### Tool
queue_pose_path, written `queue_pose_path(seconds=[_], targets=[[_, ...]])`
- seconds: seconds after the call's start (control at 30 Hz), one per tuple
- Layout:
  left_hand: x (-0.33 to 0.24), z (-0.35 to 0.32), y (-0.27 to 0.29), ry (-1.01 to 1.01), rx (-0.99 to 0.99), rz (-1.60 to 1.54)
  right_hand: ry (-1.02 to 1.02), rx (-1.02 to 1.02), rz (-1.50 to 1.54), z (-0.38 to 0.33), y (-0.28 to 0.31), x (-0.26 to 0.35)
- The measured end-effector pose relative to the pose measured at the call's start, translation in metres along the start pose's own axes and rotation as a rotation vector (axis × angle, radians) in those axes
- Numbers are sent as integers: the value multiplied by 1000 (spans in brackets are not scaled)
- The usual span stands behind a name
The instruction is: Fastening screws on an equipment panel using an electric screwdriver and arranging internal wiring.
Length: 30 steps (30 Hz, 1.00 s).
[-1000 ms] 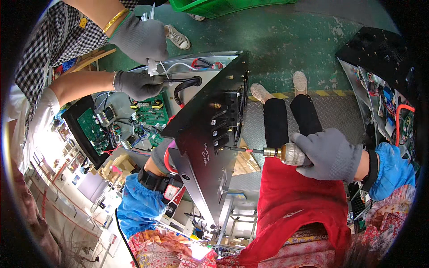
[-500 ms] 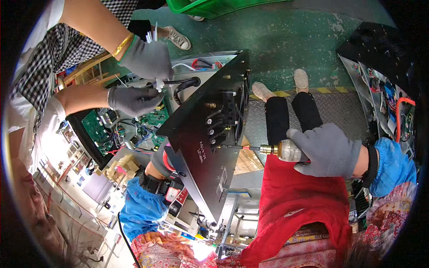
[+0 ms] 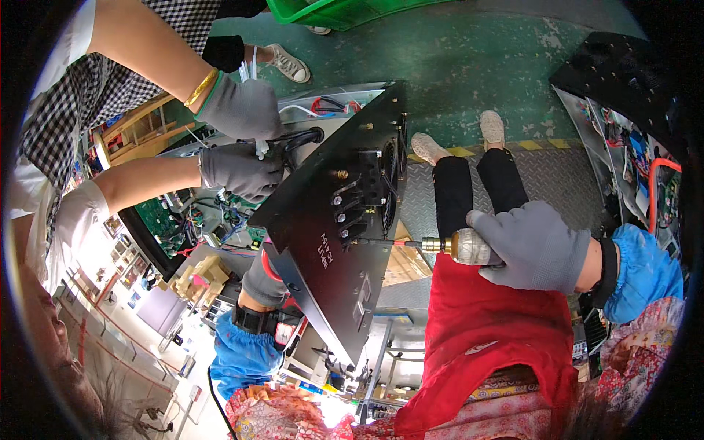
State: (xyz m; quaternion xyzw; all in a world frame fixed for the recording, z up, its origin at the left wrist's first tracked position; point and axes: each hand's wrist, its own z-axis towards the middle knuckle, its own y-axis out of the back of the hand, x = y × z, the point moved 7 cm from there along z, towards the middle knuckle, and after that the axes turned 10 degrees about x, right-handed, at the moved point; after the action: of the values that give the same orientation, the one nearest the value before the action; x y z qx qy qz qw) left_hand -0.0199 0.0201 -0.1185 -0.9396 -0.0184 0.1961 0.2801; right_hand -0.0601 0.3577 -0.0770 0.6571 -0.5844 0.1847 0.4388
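At the middle of the view, your black metal panel (image 3: 334,242) stands tilted on edge over the open unit, and you're working it from both sides. Your right hand (image 3: 532,246) is clenched around the screwdriver (image 3: 447,247), fingers wrapped tight on the pale handle, with the thin shaft running left to a point on the panel's face just below the row of connectors (image 3: 345,198). Your left hand (image 3: 264,279) is tucked behind the panel's lower left edge, bracing it from the back; how its fingers are set there, I cannot tell, since the panel hides most of them.

Here's the risk as I read it: the panel rests on a slant with only that hidden hand steadying it, so a hard push through the driver could swing it or let the tip skate across the painted face and jump toward the connectors.

Watch the neighbour too. A co-worker's gloved hands (image 3: 242,139) are on the black cables (image 3: 297,143) just beside the panel's top corner, over the green circuit board (image 3: 158,216). If the panel tips that way it could pinch those fingers or drag on the wiring. Keep the driver square and the pressure modest.
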Motion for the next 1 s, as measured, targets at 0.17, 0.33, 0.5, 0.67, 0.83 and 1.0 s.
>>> queue_pose_path(seconds=[0.17, 0.33, 0.5, 0.67, 0.83, 1.0], targets=[[2, -5, 2, -10, -31, -30, -25, 54, 13, 1, -2, 0], [2, -8, 4, -21, -58, -58, -10, 43, -3, 3, 1, 1], [1, -13, 2, -35, -81, -87, -7, 56, 16, 3, -3, 0], [-2, -12, -1, -38, -107, -113, -13, 66, 63, 2, -3, -1], [-2, -12, -3, -43, -132, -144, -6, 41, 14, 3, -4, -3], [-6, -16, -5, -55, -160, -163, -40, 48, 9, 2, -2, -1]])
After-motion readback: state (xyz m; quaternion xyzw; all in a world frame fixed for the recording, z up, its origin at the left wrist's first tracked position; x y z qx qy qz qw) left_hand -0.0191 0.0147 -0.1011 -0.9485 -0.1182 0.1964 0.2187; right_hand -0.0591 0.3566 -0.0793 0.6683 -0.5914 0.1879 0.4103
